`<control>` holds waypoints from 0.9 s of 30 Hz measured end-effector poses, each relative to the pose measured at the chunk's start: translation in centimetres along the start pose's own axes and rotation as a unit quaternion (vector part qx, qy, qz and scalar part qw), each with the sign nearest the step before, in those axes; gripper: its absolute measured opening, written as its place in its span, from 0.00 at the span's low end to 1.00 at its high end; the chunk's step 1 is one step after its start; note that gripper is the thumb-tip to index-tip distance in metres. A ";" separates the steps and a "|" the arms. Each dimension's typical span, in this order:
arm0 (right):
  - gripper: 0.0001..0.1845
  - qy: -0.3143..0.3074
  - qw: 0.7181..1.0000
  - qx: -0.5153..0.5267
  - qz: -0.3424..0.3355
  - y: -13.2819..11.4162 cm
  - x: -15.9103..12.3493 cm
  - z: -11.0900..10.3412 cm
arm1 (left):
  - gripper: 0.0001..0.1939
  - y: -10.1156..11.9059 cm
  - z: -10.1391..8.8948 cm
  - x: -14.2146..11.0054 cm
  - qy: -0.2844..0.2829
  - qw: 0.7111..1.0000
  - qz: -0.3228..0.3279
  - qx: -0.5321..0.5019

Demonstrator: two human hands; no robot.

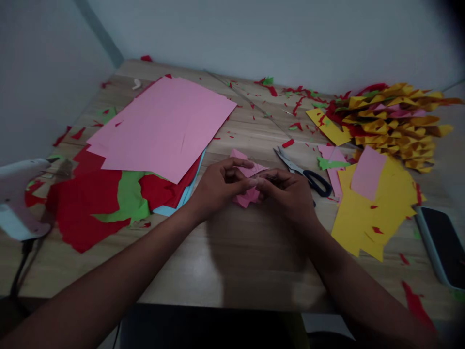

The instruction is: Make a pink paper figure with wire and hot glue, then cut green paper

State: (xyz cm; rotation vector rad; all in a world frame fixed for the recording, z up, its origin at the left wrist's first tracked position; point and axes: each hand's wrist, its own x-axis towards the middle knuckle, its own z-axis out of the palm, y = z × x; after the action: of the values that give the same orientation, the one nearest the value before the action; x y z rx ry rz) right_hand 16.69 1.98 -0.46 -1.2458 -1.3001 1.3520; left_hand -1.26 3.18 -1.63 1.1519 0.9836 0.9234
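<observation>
Workpiece: small folded piece of pink paper [247, 198], just above the near middle part of the pale wood-grain surface [189, 278], between the two hands; whether it touches the wood is hidden.
Left hand: thumb and fingers of the left hand [217, 186] pinch the piece from its left side, folds showing above and below the thumb.
Right hand: thumb and fingertips of the right hand [292, 194] pinch at the right edge, meeting the left thumb tip. Too dim to tell whether anything else is held there.
Handling: judged very light, bendable, holding a crease; likely to tear or crush under a hard squeeze.
Best hold: probably the layered folds near the centre, using fingertip pressure; loose outer points look weaker.
Scissors: dark-handled metal scissors [318, 182], just beyond the right hand.
Left stock: large flat pink paper sheets [174, 126] over crumpled red paper [85, 208]; white glue gun [22, 196] at far left.
Right stock: flat yellow paper sheets [378, 218]; behind them, a spiky cluster of folded yellow paper [395, 128].
Edge: dark-screened phone [445, 245], near the yellow sheets.
</observation>
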 end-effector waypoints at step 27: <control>0.04 0.096 0.972 -0.133 -0.166 0.9 -1.4 0.9 | 0.09 2.1 0.5 -0.9 0.037 0.996 -0.075 0.010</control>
State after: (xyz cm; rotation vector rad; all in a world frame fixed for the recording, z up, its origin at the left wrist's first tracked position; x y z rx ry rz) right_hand 16.02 0.39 -1.22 -1.2334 -1.5062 0.8214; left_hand -1.19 2.57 0.59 1.0509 1.1251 0.8414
